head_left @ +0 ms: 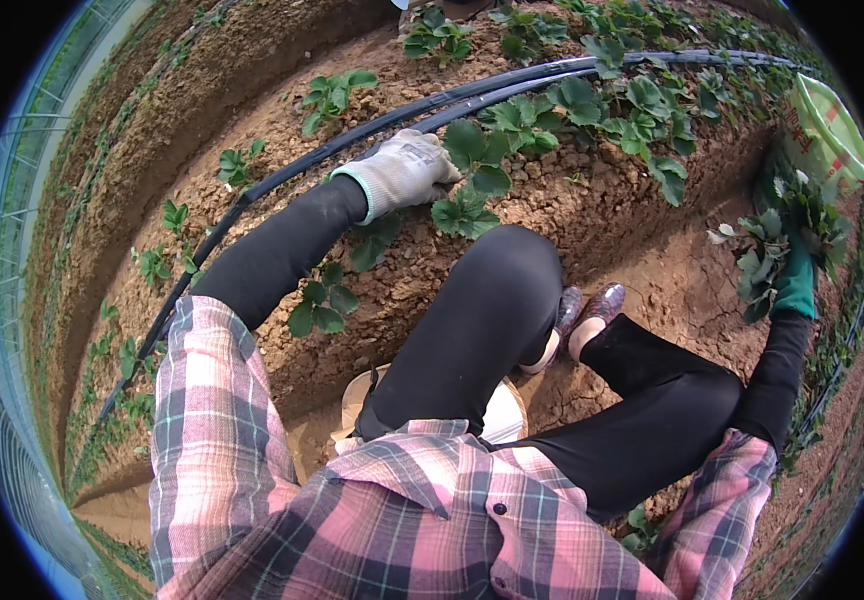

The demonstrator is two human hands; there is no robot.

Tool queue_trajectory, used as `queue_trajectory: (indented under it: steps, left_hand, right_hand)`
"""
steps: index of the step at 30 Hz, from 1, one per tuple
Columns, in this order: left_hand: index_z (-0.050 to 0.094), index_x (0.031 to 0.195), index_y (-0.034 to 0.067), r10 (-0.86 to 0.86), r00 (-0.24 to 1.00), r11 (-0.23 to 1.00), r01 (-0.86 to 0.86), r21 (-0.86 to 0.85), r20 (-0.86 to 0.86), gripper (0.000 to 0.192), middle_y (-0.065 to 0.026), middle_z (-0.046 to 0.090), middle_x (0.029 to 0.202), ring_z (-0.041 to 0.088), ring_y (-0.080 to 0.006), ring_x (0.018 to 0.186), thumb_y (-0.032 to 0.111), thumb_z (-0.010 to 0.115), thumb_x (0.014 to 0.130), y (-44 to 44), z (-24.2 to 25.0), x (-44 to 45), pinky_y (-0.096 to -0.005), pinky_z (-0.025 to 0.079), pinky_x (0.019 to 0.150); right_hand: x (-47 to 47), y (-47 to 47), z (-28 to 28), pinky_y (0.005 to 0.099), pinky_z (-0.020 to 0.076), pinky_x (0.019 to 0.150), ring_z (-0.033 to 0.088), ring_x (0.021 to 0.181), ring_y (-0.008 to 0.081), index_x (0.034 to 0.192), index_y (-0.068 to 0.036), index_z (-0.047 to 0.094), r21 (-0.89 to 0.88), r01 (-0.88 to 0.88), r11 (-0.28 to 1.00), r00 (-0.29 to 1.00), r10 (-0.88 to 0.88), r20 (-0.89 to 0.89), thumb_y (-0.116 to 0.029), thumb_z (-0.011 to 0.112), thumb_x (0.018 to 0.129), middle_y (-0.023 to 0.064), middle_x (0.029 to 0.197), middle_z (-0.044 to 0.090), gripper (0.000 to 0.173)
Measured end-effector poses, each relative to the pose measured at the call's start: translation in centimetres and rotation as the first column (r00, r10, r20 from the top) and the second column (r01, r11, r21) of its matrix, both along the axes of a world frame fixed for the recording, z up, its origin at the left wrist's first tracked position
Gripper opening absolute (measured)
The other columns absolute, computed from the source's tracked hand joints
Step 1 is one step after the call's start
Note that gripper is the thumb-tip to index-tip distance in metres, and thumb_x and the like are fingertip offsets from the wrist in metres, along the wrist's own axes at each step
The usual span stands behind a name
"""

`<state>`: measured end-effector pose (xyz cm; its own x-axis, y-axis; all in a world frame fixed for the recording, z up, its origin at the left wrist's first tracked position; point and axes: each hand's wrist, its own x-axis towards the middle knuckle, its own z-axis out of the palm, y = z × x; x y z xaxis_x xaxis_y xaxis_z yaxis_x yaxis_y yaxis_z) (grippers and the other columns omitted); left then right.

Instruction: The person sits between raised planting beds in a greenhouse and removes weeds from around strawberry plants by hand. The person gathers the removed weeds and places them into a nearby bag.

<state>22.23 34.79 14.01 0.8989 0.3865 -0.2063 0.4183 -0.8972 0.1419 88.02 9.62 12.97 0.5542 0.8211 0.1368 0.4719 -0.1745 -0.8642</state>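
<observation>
My left hand (411, 171), in a pale knitted glove with a mint cuff, is at a strawberry plant (481, 161) on the raised soil bed. Its fingers curl beside the leaf stalks; whether they pinch a stalk is hidden. Far to the right, my right hand (798, 259) wears a green glove and holds a bunch of picked strawberry leaves (766, 244). The leaves cover most of its fingers. Just beyond that hand stands a light green plastic bag (826, 135) with red printing, its mouth held wide.
Two black irrigation hoses (432, 112) run along the bed among more strawberry plants (638, 112). Below my legs is a round, pale seat (505, 416). My shoes (598, 307) rest in the dirt furrow (679, 277). A greenhouse wall (8, 225) curves along the left.
</observation>
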Motion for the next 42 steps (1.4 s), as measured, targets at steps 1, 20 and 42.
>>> queue_trajectory:
  steps: [1,20,42]
  left_hand:
    - [0.072,0.109,0.011,0.031,0.999,1.000,-0.030,-0.004,0.041,0.032,-0.0129,0.067,0.107,0.060,-0.0346,0.108,0.030,0.075,0.083,-0.2,0.3,0.1,-0.0464,0.045,0.094]
    - [0.065,0.092,0.006,0.961,0.106,0.243,-0.768,-0.593,0.256,0.030,-0.0038,0.065,0.085,0.057,-0.0145,0.078,0.035,0.075,0.090,0.1,-4.3,-6.7,-0.0313,0.048,0.077]
    - [0.072,0.107,0.001,0.656,0.721,0.665,-0.692,-0.280,-0.225,0.044,-0.0180,0.072,0.098,0.069,-0.0290,0.095,0.040,0.074,0.087,-1.2,1.2,-3.8,-0.0411,0.051,0.085]
  right_hand:
    - [0.0,0.0,0.1,0.0343,0.0395,0.111,0.054,0.127,0.0239,0.137,-0.004,0.058,-0.001,0.006,1.000,1.000,-0.006,-0.003,-0.008,0.046,0.101,0.0112,0.139,0.058,0.038]
    - [-1.1,1.0,0.1,0.0352,0.0375,0.113,0.052,0.130,0.0252,0.138,-0.005,0.058,0.015,0.005,1.000,0.998,-0.004,-0.070,-0.005,0.046,0.100,0.0131,0.142,0.056,0.040]
    - [-0.8,0.7,-0.7,0.0359,0.0378,0.112,0.051,0.130,0.0243,0.137,-0.001,0.056,0.116,0.073,0.990,0.978,-0.049,-0.202,-0.008,0.050,0.101,0.0124,0.142,0.055,0.038]
